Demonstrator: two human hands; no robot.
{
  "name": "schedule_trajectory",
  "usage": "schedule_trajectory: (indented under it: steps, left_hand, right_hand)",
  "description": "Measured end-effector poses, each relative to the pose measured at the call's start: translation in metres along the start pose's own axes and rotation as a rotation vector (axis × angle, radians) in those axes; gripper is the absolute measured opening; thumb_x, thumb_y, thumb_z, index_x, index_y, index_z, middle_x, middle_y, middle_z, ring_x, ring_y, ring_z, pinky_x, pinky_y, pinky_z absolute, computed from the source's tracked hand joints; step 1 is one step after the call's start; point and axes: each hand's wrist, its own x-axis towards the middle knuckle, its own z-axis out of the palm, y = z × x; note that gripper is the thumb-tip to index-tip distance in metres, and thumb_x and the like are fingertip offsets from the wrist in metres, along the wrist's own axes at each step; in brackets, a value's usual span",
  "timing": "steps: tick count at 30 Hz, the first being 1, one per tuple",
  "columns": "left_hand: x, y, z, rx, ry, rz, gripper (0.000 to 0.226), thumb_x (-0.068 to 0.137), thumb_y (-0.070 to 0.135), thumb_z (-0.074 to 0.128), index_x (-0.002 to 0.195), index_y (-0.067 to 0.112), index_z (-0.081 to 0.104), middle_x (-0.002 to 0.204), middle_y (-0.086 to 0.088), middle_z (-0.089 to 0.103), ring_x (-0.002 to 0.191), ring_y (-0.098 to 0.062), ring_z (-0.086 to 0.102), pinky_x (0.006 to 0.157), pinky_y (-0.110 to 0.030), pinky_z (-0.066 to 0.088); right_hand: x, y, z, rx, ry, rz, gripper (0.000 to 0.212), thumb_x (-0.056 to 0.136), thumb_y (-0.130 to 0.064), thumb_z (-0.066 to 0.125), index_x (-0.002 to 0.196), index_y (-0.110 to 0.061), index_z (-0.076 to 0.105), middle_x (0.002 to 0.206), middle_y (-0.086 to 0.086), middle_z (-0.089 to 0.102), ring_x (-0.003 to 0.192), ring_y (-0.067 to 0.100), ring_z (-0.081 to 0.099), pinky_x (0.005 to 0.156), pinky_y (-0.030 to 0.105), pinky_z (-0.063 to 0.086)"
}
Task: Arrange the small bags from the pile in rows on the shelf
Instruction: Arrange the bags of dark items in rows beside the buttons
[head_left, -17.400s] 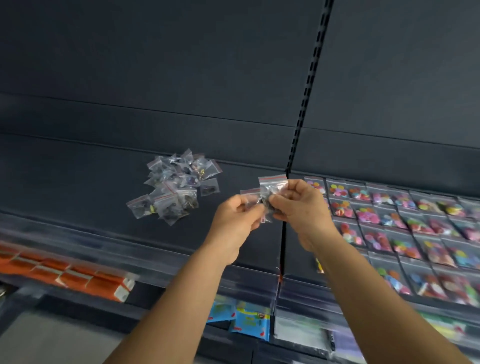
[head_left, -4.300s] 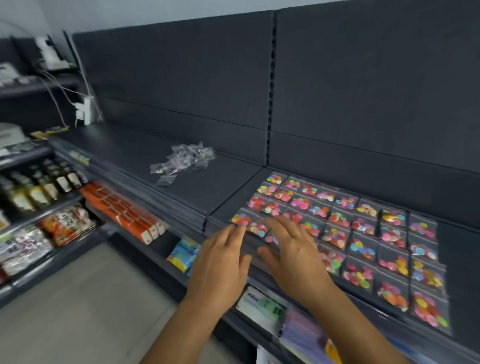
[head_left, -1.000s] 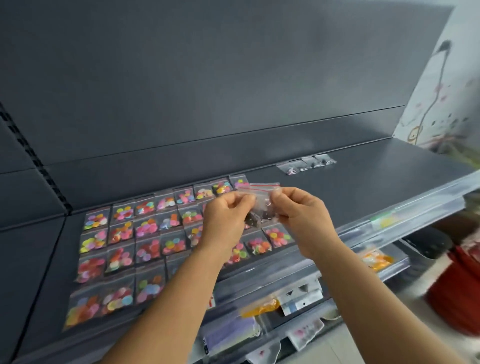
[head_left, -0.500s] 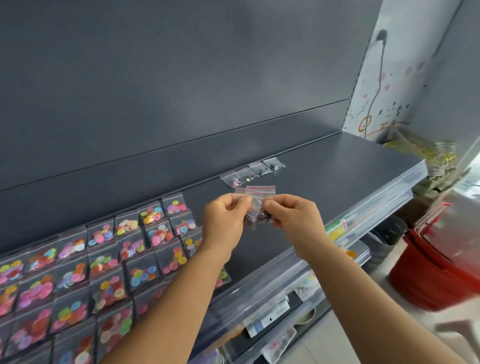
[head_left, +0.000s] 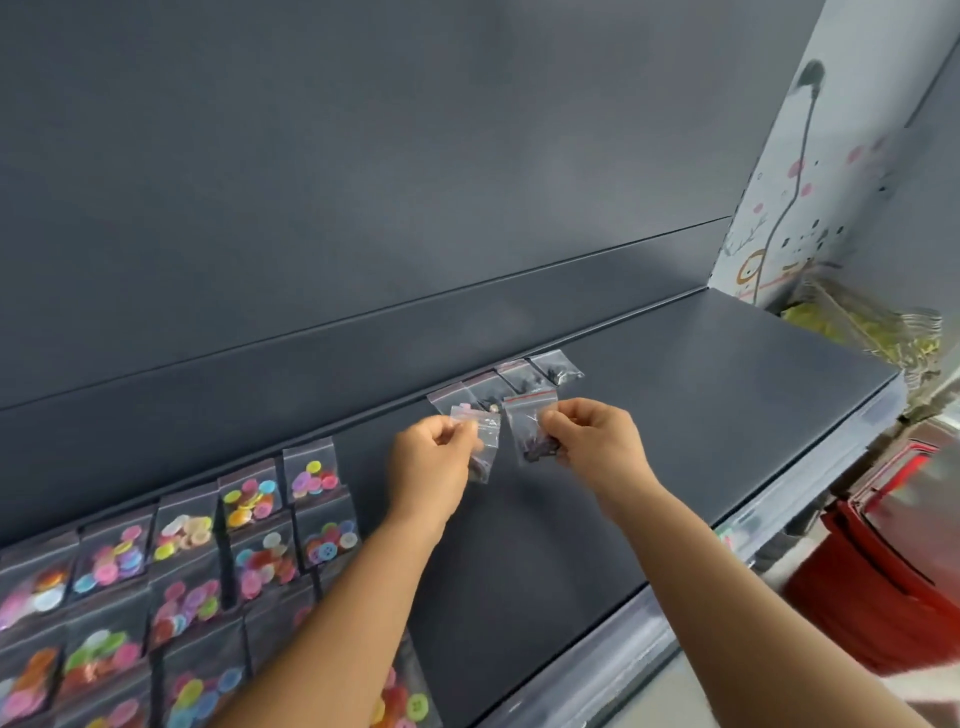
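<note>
Left hand (head_left: 431, 462) and right hand (head_left: 597, 441) each pinch a small clear zip bag (head_left: 482, 441) (head_left: 531, 426), long axis upright, red seal uppermost, above the dark grey shelf (head_left: 675, 441), just before four laid clear bags (head_left: 506, 382).

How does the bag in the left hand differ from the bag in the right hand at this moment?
The left hand's bag is largely hidden by the left hand pinching it; the right hand's bag shows nearly whole, pinched by the right hand. The right hand's bag shows a red strip on top and dark contents; the left hand's bag looks paler. Both are small, clear and off the shelf.
</note>
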Motion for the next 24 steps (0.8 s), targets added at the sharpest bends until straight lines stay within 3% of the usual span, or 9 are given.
schedule_trajectory:
  steps: [4,11,13,15,18,21,24]
  left_hand:
    - [0.011,-0.005,0.005,0.027,0.033,-0.032,0.016,0.086,0.017,0.058,0.073,0.018,0.066,0.072,0.003,0.073,0.071,-0.015,0.068,0.064,-0.026,0.05]
    - [0.011,-0.003,0.032,0.2,0.138,-0.038,0.014,0.085,0.019,0.058,0.075,0.017,0.068,0.073,-0.002,0.071,0.058,-0.011,0.059,0.058,-0.022,0.044]
    - [0.01,-0.002,0.039,0.343,0.192,-0.004,0.012,0.086,0.02,0.058,0.086,0.018,0.071,0.083,0.002,0.072,0.072,-0.011,0.064,0.064,-0.022,0.047]
    - [0.008,-0.001,0.043,0.521,0.247,0.016,0.019,0.087,0.024,0.06,0.104,0.018,0.068,0.101,0.002,0.069,0.091,-0.015,0.063,0.077,-0.025,0.048]
    - [-0.002,-0.001,0.046,0.736,0.295,0.054,0.039,0.091,0.029,0.058,0.129,0.021,0.054,0.121,0.0,0.054,0.115,-0.02,0.046,0.092,-0.031,0.042]
    - [-0.015,-0.003,0.049,0.818,0.219,0.183,0.035,0.094,0.025,0.055,0.128,0.023,0.057,0.123,0.006,0.052,0.117,-0.016,0.04,0.094,-0.027,0.038]
    - [-0.02,-0.005,0.051,0.869,0.123,0.231,0.03,0.096,0.024,0.051,0.124,0.021,0.062,0.124,0.008,0.057,0.116,-0.014,0.042,0.093,-0.022,0.035]
  right_hand:
    - [0.028,0.006,-0.002,-0.115,-0.029,-0.019,0.02,0.083,-0.017,0.064,0.063,-0.016,0.066,0.052,-0.009,0.063,0.058,0.015,0.053,0.061,0.033,0.047]
    - [0.065,0.019,-0.008,-0.357,-0.189,-0.137,0.008,0.083,-0.018,0.062,0.075,-0.017,0.063,0.072,-0.004,0.068,0.069,0.017,0.06,0.067,0.031,0.05]
    - [0.072,0.019,-0.011,-0.455,-0.235,-0.183,0.001,0.085,-0.018,0.06,0.085,-0.017,0.059,0.08,-0.006,0.065,0.081,0.018,0.06,0.068,0.026,0.043]
    - [0.076,0.022,-0.013,-0.552,-0.285,-0.238,0.016,0.085,-0.019,0.059,0.101,-0.019,0.056,0.093,-0.006,0.06,0.091,0.018,0.058,0.074,0.027,0.043]
    - [0.08,0.029,-0.02,-0.647,-0.34,-0.44,0.034,0.084,-0.02,0.06,0.117,-0.022,0.056,0.114,0.0,0.053,0.105,0.023,0.054,0.082,0.029,0.043]
    - [0.081,0.032,-0.027,-0.662,-0.462,-0.619,0.025,0.084,-0.018,0.062,0.109,-0.023,0.066,0.115,-0.002,0.056,0.108,0.021,0.05,0.086,0.029,0.042]
    - [0.082,0.036,-0.029,-0.674,-0.552,-0.748,0.014,0.081,-0.016,0.065,0.092,-0.021,0.072,0.103,-0.004,0.063,0.102,0.023,0.053,0.086,0.029,0.042]
